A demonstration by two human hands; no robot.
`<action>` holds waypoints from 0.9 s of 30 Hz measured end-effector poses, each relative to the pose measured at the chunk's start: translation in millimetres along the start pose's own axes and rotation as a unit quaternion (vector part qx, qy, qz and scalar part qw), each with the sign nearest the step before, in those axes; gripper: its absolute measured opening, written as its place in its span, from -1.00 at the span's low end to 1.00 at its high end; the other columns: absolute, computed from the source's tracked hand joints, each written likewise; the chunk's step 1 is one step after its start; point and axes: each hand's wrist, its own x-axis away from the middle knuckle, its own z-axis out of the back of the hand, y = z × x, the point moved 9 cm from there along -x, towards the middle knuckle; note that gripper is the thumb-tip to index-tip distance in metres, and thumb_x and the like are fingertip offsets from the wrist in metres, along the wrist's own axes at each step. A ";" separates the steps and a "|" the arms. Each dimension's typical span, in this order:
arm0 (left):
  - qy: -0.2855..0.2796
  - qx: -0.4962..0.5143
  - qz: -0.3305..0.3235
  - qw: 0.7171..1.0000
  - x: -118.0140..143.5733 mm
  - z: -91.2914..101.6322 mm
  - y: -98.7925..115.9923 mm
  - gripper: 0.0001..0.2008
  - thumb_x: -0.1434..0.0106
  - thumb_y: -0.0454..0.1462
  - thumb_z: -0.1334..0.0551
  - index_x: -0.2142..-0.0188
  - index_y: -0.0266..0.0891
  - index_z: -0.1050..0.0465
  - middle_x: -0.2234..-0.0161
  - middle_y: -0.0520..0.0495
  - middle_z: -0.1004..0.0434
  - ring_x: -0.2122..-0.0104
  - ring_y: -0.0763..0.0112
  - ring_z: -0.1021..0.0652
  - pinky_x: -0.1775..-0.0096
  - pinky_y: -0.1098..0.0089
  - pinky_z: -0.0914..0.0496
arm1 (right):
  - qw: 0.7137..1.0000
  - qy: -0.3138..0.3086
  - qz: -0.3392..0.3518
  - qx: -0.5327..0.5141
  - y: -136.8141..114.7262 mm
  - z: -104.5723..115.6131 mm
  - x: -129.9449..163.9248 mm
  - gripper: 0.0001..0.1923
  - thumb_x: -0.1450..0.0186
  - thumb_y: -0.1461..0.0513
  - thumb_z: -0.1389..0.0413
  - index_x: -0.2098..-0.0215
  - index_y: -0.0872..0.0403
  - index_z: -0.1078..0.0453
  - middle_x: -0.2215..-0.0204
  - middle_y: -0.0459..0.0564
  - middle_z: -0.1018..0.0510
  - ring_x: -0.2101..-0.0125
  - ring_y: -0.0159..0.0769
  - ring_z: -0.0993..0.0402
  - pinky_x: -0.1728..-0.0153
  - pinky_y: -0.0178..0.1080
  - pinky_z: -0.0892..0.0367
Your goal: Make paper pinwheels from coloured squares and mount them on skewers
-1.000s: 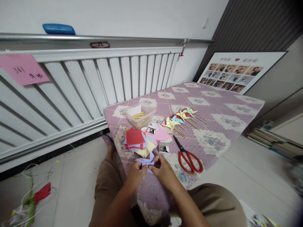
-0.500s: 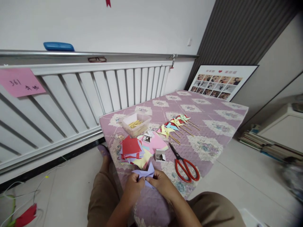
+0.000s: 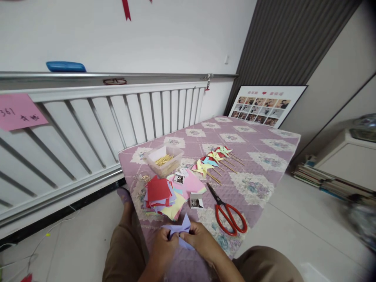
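Both hands have slid nearer the mattress edge, left hand (image 3: 163, 247) and right hand (image 3: 199, 241) pinching a half-folded purple paper pinwheel (image 3: 179, 230), stickless, finished pinwheels (image 3: 213, 158) beyond.

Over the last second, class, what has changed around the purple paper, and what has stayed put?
Both hands, left hand and right hand, keep pinching the purple paper; the fingers have shifted slightly along its folds. The view has swung, so everything sits lower and further left. The red scissors, paper stack and finished pinwheels have not moved on the mat.
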 end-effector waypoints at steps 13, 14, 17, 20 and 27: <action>0.013 -0.022 0.039 0.999 1.5 -4.1 -4.0 -0.88 -0.06 -0.34 -0.18 0.41 -0.27 -0.50 0.47 -0.08 -0.57 0.42 0.23 -0.53 0.34 0.36 -0.34 | 1.000 -0.012 0.015 -0.002 10.0 4.4 -5.3 -0.80 -0.03 0.14 -0.26 0.53 0.13 -0.47 0.64 -0.19 -0.36 0.58 -0.45 -0.11 0.51 -0.36 -0.07; 0.010 -0.018 0.034 0.999 1.5 -5.2 -3.6 -0.87 -0.06 -0.34 -0.17 0.40 -0.27 -0.50 0.47 -0.07 -0.58 0.42 0.24 -0.53 0.34 0.36 -0.34 | 1.000 -0.016 0.015 0.000 11.1 4.5 -5.8 -0.79 -0.03 0.13 -0.26 0.51 0.13 -0.48 0.63 -0.18 -0.37 0.58 -0.45 -0.11 0.51 -0.36 -0.07; 0.007 -0.022 0.021 1.000 0.9 -6.8 -2.8 -0.85 -0.04 -0.36 -0.15 0.40 -0.27 -0.50 0.47 -0.07 -0.58 0.42 0.25 -0.53 0.34 0.37 -0.34 | 1.000 -0.019 0.015 -0.002 12.5 5.3 -6.5 -0.76 -0.04 0.10 -0.27 0.49 0.14 -0.50 0.63 -0.17 -0.39 0.58 -0.45 -0.12 0.51 -0.36 -0.08; 0.013 -0.021 0.029 0.999 0.5 -6.5 -1.9 -0.84 -0.02 -0.37 -0.14 0.41 -0.28 -0.49 0.47 -0.08 -0.59 0.42 0.25 -0.54 0.35 0.37 -0.35 | 0.999 -0.022 0.019 -0.013 10.1 5.1 -6.0 -0.79 -0.06 0.13 -0.26 0.49 0.14 -0.51 0.61 -0.17 -0.40 0.58 -0.45 -0.13 0.49 -0.36 -0.09; 0.025 -0.015 0.024 0.999 2.8 -5.7 6.6 -0.89 -0.01 -0.36 -0.16 0.47 -0.26 -0.47 0.51 -0.07 -0.55 0.43 0.21 -0.53 0.35 0.34 -0.35 | 1.000 -0.017 -0.005 -0.020 9.4 4.5 -3.8 -0.79 -0.01 0.14 -0.30 0.51 0.14 -0.50 0.61 -0.17 -0.37 0.57 -0.46 -0.09 0.52 -0.37 -0.04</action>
